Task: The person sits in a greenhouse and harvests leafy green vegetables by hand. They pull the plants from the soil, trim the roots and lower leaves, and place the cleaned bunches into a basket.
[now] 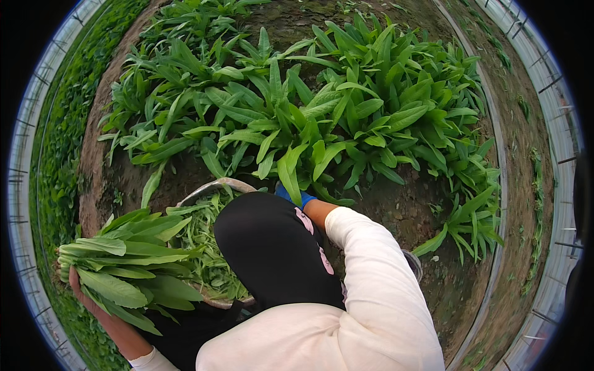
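Observation:
My left hand [80,288] grips a thick bunch of long-leaf lettuce [134,259] by its pale stem ends, with the leaves fanning to the right. The bunch is held at the left, beside a round basin [216,184] with a worn rim. Loose leaves and trimmings [211,246] lie in this basin, which my knee partly covers. Beyond the knee, my right hand [305,198] wears a blue glove and reaches to the base of the growing lettuce plants [292,120]. Leaves and the knee hide its fingers, so its grip does not show.
My bent leg in black trousers [264,246] stands between basin and right arm. A shoe [413,264] shows at the right. A narrow edging strip [499,143] borders the soil bed. Dense low green crop [60,153] grows along the left, past a bare soil path [93,185].

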`<state>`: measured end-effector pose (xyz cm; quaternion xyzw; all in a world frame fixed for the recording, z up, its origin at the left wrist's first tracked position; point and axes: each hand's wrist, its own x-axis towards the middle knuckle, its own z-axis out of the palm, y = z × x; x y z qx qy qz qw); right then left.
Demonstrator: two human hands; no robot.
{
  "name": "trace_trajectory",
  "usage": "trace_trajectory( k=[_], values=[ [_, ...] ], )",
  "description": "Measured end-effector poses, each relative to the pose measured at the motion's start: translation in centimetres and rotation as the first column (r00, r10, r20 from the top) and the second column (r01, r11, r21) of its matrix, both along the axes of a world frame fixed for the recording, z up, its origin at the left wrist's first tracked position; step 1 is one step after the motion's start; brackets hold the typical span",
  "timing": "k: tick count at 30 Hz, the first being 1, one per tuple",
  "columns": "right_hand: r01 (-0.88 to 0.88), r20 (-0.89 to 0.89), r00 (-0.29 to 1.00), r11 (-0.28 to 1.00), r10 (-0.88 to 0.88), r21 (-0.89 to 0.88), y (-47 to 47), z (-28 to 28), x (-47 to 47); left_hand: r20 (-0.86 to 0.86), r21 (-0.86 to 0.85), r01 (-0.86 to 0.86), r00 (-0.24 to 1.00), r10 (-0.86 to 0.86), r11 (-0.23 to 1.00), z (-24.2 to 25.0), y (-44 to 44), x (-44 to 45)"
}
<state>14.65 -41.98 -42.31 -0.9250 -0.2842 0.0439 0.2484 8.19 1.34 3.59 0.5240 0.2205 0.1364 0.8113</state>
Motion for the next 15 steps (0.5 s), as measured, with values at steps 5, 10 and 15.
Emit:
trace_trajectory(
  k=[5, 10, 15],
  values=[
    [0.363, -0.356, 0.836, 0.907, -0.417, -0.211, -2.2, 1.7, 2.6, -0.031, -0.006, -0.056, 0.998, 0.055, 0.998, 0.7, -0.7, -0.8],
    [0.492, -0.383, 0.704, 0.8, -0.598, -0.344, -2.2, 1.8, 3.5, -0.053, -0.056, -0.065, 0.997, 0.062, 0.996, 1.1, -2.6, -0.9],
    [0.489, -0.368, 0.654, 0.74, -0.661, -0.461, -3.6, 3.0, 3.9, 0.02, -0.079, -0.051, 0.998, 0.053, 0.996, 0.8, -2.2, -1.3]
  ],
)
